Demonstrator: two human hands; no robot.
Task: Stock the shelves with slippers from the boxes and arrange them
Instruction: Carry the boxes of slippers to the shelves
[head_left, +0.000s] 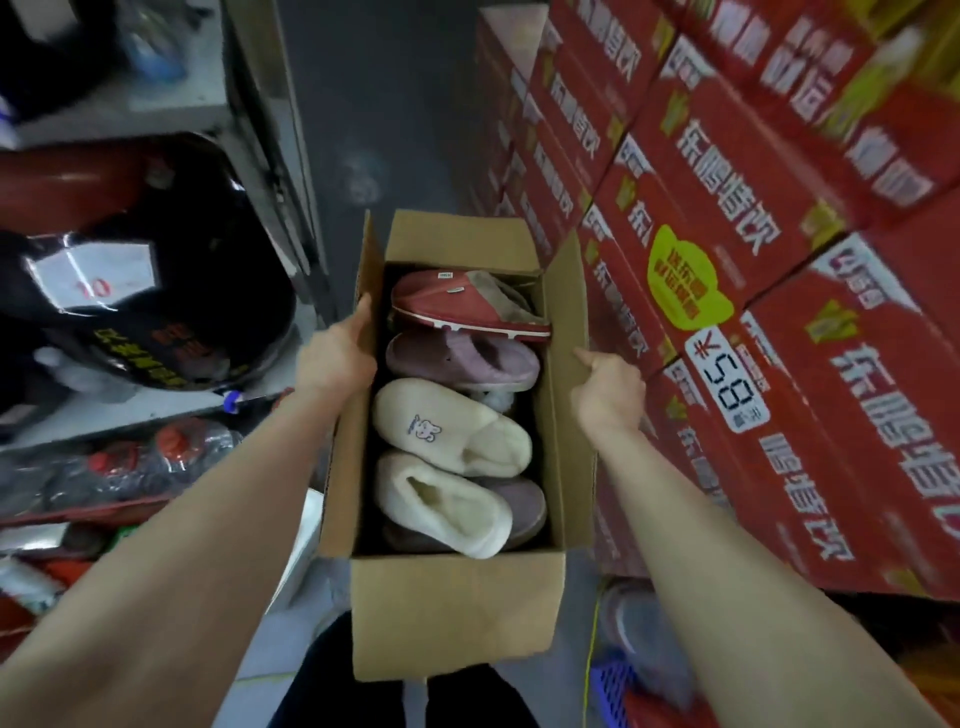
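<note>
Nearest, at the bottom edge, dark trousers are seen, with a blue plastic basket at the near right. Just beyond them an open cardboard box is held lengthwise between the two arms, its near flap hanging down toward the legs. The left hand is laid against the outside of the box's left wall, the thumb stretched along the upper edge; the right hand is set on the raised right flap, the thumb pressed to its inner face. The box is clasped from both sides, but the fingers are hidden behind the cardboard, so how far they curl cannot be told. Inside, slippers are packed in a row. At the near end a cream slipper with a fleece lining lies over a mauve slipper; next comes a cream slipper with a small rabbit emblem, then a purple fuzzy slipper, and at the far end a red slipper turned on its side, its sole edge showing. To the left, shelving is loaded with red-capped bottles below and a glossy black bag above. To the right, red cartons are stacked high, marked with a green sticker and a price tag reading 58. Beyond the box, a dark floor runs away between shelving and cartons.
</note>
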